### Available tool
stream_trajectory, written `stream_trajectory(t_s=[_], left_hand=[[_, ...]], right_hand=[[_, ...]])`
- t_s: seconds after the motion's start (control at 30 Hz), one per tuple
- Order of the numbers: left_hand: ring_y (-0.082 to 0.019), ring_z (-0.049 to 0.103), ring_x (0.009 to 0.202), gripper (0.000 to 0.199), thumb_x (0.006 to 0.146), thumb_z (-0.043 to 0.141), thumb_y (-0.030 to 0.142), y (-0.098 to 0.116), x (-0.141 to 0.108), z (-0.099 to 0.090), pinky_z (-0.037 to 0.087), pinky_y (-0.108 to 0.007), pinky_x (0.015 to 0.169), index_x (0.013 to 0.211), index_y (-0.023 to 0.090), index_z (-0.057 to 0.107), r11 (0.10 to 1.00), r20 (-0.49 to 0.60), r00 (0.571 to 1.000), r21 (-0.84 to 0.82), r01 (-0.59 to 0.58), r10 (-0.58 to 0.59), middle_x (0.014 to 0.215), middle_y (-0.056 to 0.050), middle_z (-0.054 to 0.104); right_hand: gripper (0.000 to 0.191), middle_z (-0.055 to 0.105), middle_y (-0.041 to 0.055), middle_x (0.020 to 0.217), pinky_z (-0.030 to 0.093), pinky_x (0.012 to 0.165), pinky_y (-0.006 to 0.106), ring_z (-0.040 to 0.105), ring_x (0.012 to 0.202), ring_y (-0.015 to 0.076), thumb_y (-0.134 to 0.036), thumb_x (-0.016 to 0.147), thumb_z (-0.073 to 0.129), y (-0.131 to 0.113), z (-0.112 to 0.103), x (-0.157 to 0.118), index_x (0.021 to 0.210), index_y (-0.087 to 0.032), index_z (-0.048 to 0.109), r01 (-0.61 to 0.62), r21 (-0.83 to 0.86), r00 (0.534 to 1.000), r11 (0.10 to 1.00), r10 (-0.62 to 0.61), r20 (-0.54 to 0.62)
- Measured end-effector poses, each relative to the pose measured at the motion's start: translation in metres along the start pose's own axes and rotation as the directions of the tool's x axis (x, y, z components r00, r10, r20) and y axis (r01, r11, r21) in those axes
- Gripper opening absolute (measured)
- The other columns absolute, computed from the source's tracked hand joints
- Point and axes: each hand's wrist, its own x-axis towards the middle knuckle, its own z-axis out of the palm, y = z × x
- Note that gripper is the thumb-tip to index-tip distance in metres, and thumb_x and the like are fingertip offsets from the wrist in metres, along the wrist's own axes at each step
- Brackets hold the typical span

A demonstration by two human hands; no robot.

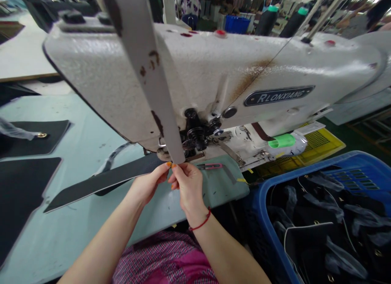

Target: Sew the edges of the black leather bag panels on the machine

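Under the head of a white sewing machine [183, 68], my left hand [149, 184] and my right hand [190, 184] meet with thumbs and fingertips pinched together. Whatever lies between the fingertips is too small to make out. A long black panel with a pale edge [100, 188] runs from the left up to my left hand and lies partly beneath the machine head. Just right of my right hand, a pair of thread snips with a pink edge [210, 166] rests on the pale green table [122, 217]. The needle area is largely hidden behind a grey bar [152, 80].
More black pieces [23, 202] lie at the left, one with a gold fitting [42, 135]. A blue basket [259, 194] of black pieces stands at the right, with a yellow crate [324, 145] behind. Thread cones [267, 21] stand beyond the machine.
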Motion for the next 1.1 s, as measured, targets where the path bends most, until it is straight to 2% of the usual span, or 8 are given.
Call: stream_trajectory(t_s=[0.07, 0.13, 0.27, 0.6, 0.9, 1.1], left_hand=[[-0.013, 0.046, 0.057, 0.039, 0.049, 0.082, 0.046, 0.004, -0.002, 0.002, 0.038, -0.026, 0.053, 0.056, 0.014, 0.062, 0.994, 0.013, 0.994, -0.038, 0.106, -0.106, 0.055, 0.000, 0.055], [-0.013, 0.048, 0.060, 0.038, 0.048, 0.083, 0.044, 0.006, -0.005, 0.006, 0.039, -0.026, 0.056, 0.059, 0.013, 0.063, 0.985, 0.013, 0.989, -0.098, 0.145, -0.144, 0.059, 0.000, 0.057], [-0.012, 0.045, 0.059, 0.034, 0.052, 0.080, 0.042, 0.006, -0.012, 0.015, 0.037, -0.025, 0.056, 0.057, 0.014, 0.061, 0.969, 0.054, 0.991, -0.205, 0.134, -0.126, 0.056, 0.003, 0.052], [-0.009, 0.029, 0.051, 0.038, 0.058, 0.073, 0.043, 0.005, -0.011, 0.018, 0.028, -0.025, 0.050, 0.048, 0.019, 0.045, 0.968, 0.157, 0.986, -0.232, 0.098, -0.062, 0.048, 0.007, 0.036], [-0.010, 0.031, 0.052, 0.036, 0.064, 0.070, 0.041, 0.000, -0.009, 0.018, 0.030, -0.025, 0.052, 0.049, 0.019, 0.045, 0.965, 0.189, 0.981, -0.247, 0.091, -0.044, 0.049, 0.005, 0.038], [-0.009, 0.030, 0.051, 0.036, 0.063, 0.072, 0.040, 0.001, -0.003, 0.017, 0.028, -0.025, 0.050, 0.049, 0.019, 0.047, 0.967, 0.171, 0.985, -0.249, 0.061, -0.018, 0.049, 0.005, 0.037]], right_hand=[[0.023, 0.058, -0.0052, 0.046, 0.033, 0.036, 0.015, 0.044, 0.033, 0.0048, -0.037, 0.072, 0.069, -0.003, 0.000, 0.001, 0.069, -0.015, 0.061, 0.006, -0.026, 1.000, 1.000, -0.006, 0.006], [0.022, 0.057, -0.0055, 0.044, 0.032, 0.035, 0.015, 0.043, 0.033, 0.0049, -0.036, 0.072, 0.069, -0.006, -0.002, 0.003, 0.067, -0.015, 0.060, 0.018, -0.057, 1.000, 0.998, -0.017, 0.020], [0.022, 0.056, -0.0055, 0.044, 0.030, 0.035, 0.015, 0.042, 0.032, 0.0048, -0.034, 0.073, 0.068, -0.011, -0.005, 0.004, 0.067, -0.015, 0.060, 0.020, -0.089, 0.999, 0.996, -0.018, 0.029], [0.024, 0.055, -0.0051, 0.044, 0.029, 0.036, 0.016, 0.041, 0.033, 0.0046, -0.036, 0.076, 0.067, -0.012, -0.007, 0.004, 0.066, -0.015, 0.061, 0.045, -0.097, 0.998, 0.994, -0.041, 0.037], [0.026, 0.055, -0.0049, 0.045, 0.032, 0.036, 0.016, 0.042, 0.034, 0.0054, -0.037, 0.078, 0.067, -0.015, -0.008, 0.002, 0.066, -0.015, 0.062, 0.078, -0.158, 0.996, 0.984, -0.072, 0.047], [0.029, 0.054, -0.0046, 0.045, 0.031, 0.037, 0.016, 0.043, 0.034, 0.0057, -0.041, 0.080, 0.066, -0.013, -0.009, 0.004, 0.068, -0.015, 0.063, 0.088, -0.190, 0.995, 0.978, -0.078, 0.060]])
